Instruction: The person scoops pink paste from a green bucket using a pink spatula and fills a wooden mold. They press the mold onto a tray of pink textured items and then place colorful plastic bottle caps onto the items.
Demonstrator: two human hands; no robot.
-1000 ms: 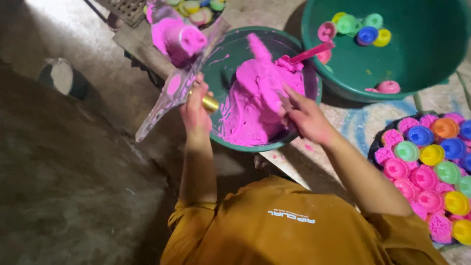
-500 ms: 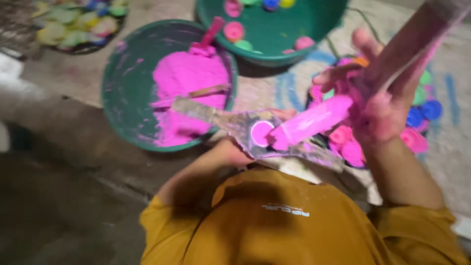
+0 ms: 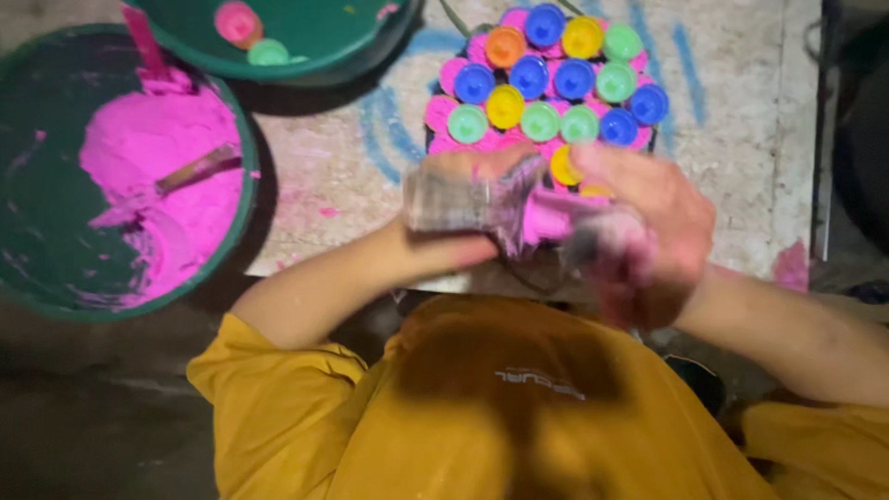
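Note:
My left hand [image 3: 463,199] grips the top of a clear plastic bag [image 3: 542,218] filled with pink paste, held in front of my chest. My right hand [image 3: 648,231], blurred with motion and smeared pink, wraps around the bag's lower end. Both hands hover just over the near edge of a dark tray [image 3: 653,143] packed with several small round moulds [image 3: 542,88] in blue, green, yellow, orange and pink.
A green basin [image 3: 37,296] at the left holds pink paste [image 3: 157,157] with a stick [image 3: 199,168] lying in it. A second green basin [image 3: 306,46] at the top holds a few coloured moulds. The trays rest on a pale stone slab [image 3: 741,167] with blue marks.
My view and hands swung from the paste basin to the mould tray. The bag, earlier stretched up and out to the right, is now bunched between both hands over the moulds.

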